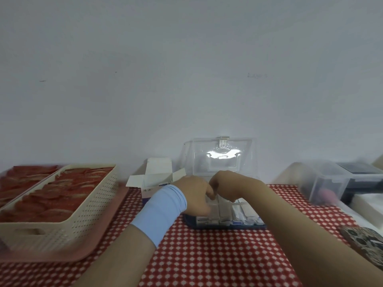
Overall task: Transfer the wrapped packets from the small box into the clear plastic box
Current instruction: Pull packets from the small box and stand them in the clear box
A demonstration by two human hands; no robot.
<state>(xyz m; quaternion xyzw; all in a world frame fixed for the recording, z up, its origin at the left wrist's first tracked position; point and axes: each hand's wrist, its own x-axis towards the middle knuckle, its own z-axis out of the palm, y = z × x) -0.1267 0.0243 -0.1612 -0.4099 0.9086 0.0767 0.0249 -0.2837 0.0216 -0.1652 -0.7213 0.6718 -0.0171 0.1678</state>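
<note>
Head view: on a surface [207,255] under a red-and-white patterned cloth, a clear plastic box [244,158] stands with its lid raised. Wrapped packets [241,217] lie in rows inside it. The left hand [194,193] and right hand [230,186] meet above the box, fingers curled downward; whether either grip is clamped on a packet cannot be told. The small box [158,177], flaps open, sits just left. This looks like placing packets; next probably calls for reaching back to the small box.
</note>
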